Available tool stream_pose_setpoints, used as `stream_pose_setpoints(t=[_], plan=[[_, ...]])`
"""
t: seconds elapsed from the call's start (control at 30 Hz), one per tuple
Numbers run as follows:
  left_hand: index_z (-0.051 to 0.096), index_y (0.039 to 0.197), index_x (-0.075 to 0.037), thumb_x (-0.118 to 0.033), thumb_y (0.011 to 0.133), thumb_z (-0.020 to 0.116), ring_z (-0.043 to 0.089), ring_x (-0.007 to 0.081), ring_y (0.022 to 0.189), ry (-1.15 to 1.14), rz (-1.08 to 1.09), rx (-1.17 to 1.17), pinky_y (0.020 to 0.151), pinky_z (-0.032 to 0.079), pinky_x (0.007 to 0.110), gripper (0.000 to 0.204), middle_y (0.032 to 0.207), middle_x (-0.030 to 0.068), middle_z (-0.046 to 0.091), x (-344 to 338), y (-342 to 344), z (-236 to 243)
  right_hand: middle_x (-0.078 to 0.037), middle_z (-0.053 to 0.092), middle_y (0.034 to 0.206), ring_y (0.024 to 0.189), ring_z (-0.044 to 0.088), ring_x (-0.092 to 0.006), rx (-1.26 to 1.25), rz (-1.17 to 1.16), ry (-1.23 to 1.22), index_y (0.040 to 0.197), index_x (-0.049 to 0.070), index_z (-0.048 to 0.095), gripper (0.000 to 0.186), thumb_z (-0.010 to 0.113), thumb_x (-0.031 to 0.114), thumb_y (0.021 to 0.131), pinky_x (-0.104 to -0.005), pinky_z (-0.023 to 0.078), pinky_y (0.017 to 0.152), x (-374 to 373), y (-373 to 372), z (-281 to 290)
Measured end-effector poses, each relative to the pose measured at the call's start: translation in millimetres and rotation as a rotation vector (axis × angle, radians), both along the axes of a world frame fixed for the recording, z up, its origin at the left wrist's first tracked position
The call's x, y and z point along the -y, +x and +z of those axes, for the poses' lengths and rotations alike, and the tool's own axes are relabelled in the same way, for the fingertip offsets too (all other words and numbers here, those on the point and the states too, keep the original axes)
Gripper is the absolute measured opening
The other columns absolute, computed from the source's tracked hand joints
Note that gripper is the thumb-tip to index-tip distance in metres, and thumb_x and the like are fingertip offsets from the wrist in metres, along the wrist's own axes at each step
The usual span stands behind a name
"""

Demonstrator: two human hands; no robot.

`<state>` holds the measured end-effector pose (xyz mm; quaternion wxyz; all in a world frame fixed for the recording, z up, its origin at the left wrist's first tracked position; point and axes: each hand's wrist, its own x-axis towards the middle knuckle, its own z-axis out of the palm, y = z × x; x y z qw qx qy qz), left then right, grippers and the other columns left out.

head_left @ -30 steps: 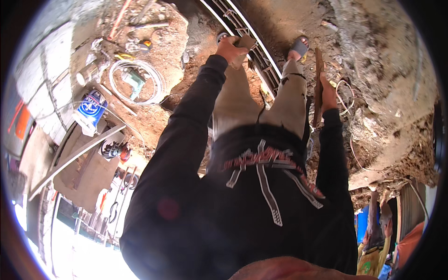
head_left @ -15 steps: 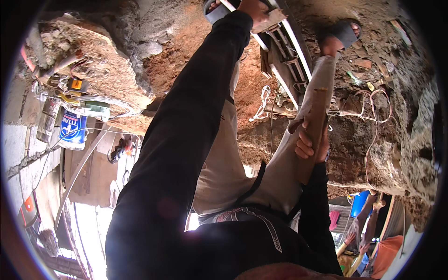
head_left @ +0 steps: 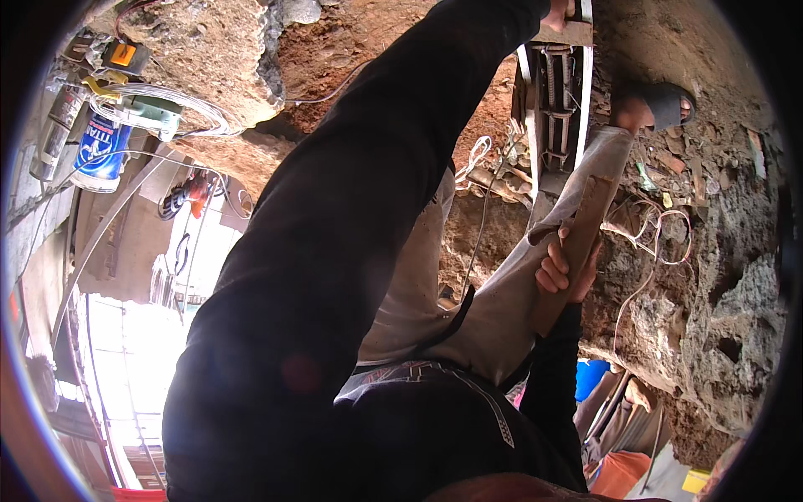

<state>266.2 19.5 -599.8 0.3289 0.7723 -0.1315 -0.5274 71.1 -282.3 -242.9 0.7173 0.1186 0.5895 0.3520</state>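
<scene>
My right hand [head_left: 556, 269] wraps around a flat, brown strip of wood [head_left: 579, 243], held upright beside my right leg. My left arm, in a black sleeve, reaches up to the top edge of the picture. Only part of my left hand [head_left: 555, 17] shows there, against a short wooden crosspiece [head_left: 565, 34]; its fingers are mostly cut off. That crosspiece spans a narrow channel of boards with pale edges [head_left: 585, 105]. Inside the channel runs a cage of steel bars [head_left: 556, 109].
My foot in a dark sandal [head_left: 665, 106] stands on rubble right of the channel. Looped pale wire [head_left: 673, 238] hangs along the rough earth wall. At left are a blue-and-white can [head_left: 102, 153], a coil of wire [head_left: 209, 117] and a broken concrete ledge [head_left: 201, 58].
The whole view has shifted, so the channel stands more upright and further right. My left hand has slipped mostly past the top edge. My right hand keeps hold of the wood strip.
</scene>
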Motion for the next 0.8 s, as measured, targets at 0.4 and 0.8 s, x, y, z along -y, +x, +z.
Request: stream_pose_setpoints(t=[0.4, 0.8], plan=[[0.068, 0.111, 0.002, -0.031, 0.081, 0.075, 0.07, 0.0345, 0.089, -0.054, 0.266, -0.113, 0.08, 0.055, 0.044, 0.046, 0.098, 0.0211, 0.072, 52, 9, 170, 0.0, 0.045, 0.068, 0.048, 0.041, -0.0103, 0.06, -0.036, 0.009, 0.128, 0.006, 0.05, 0.074, 0.039, 0.072, 0.096, -0.0286, 0.036, 0.044, 8, -5, 11], [0.072, 0.104, -0.005, -0.013, 0.082, 0.065, 0.069, 0.0343, 0.089, -0.552, 0.045, -0.002, 0.084, 0.054, 0.041, 0.024, 0.096, 0.0158, 0.073, 323, -31, 406, -0.014, 0.05, 0.144, 0.136, 0.044, -0.0271, 0.526, 0.707, -0.881, 0.146, 0.005, 0.041, 0.046, 0.043, 0.029, 0.106, -0.0328, 0.034, 0.113, 29, -5, 21]])
